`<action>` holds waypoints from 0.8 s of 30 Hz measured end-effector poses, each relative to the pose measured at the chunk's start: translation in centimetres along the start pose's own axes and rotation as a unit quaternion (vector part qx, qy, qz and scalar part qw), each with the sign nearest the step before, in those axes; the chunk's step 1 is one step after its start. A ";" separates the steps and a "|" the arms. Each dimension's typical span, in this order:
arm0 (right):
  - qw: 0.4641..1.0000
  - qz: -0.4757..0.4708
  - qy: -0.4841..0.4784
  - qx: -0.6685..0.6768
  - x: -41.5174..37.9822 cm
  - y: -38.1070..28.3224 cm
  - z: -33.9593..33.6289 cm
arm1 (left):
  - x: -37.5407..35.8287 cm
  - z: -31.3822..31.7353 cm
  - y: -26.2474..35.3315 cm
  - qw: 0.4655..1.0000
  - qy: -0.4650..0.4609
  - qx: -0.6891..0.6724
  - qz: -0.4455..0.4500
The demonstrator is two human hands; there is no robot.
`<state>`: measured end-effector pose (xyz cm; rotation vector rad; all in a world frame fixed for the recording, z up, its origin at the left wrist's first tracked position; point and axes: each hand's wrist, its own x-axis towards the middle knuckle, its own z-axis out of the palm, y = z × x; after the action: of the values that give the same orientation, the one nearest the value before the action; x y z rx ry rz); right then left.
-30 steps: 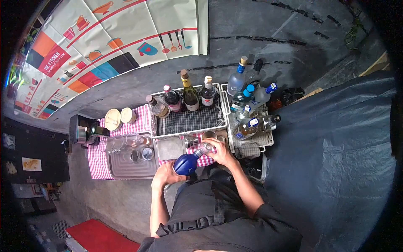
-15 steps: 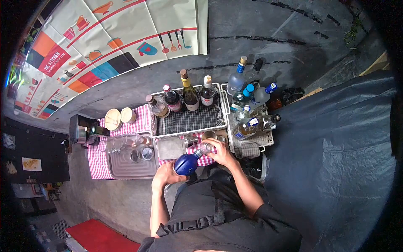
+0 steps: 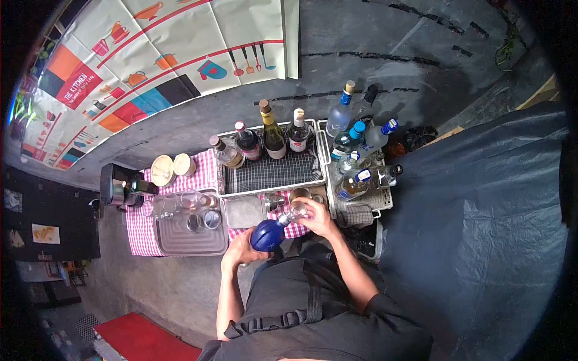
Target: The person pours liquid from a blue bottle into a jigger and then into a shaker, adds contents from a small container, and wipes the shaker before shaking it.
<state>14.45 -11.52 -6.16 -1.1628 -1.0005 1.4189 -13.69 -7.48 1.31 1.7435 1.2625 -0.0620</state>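
A round blue bottle [image 3: 268,234] lies tilted — left hand [image 3: 241,249] gripping its near base, right hand [image 3: 316,219] grasping its far-right neck.

A person's left hand [image 3: 241,249] cradles a round blue bottle [image 3: 268,234] tilted over the checked-cloth bench [image 3: 141,231], while the right hand [image 3: 317,218] grips its neck at two o'clock; upright bottles fill a white rack [image 3: 271,173] at twelve o'clock.
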 end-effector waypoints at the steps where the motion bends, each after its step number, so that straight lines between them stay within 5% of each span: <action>1: 0.999 0.001 0.000 0.032 0.1 0.0 -0.1 | 0.2 0.6 -0.7 0.998 0.016 -0.049 0.035; 6: 0.998 0.023 0.018 0.064 1.0 -1.2 -1.0 | 1.3 3.1 -3.0 0.988 0.019 -0.142 0.050; 8: 0.952 -0.080 0.081 -0.284 1.6 -1.8 -1.5 | 1.3 3.7 -3.3 0.978 0.016 -0.198 0.068; 12: 0.913 -0.033 0.084 -0.398 2.5 -1.4 -2.2 | 0.8 4.0 -3.1 0.963 0.024 -0.260 0.069; 24: 0.879 -0.015 0.031 -0.476 3.1 -2.4 -1.5 | 1.0 3.8 -3.7 0.960 0.043 -0.271 0.056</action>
<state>16.30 -8.12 -4.57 -1.8510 -1.7449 0.8148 -14.29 -9.34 -3.72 1.3427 1.1075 0.3966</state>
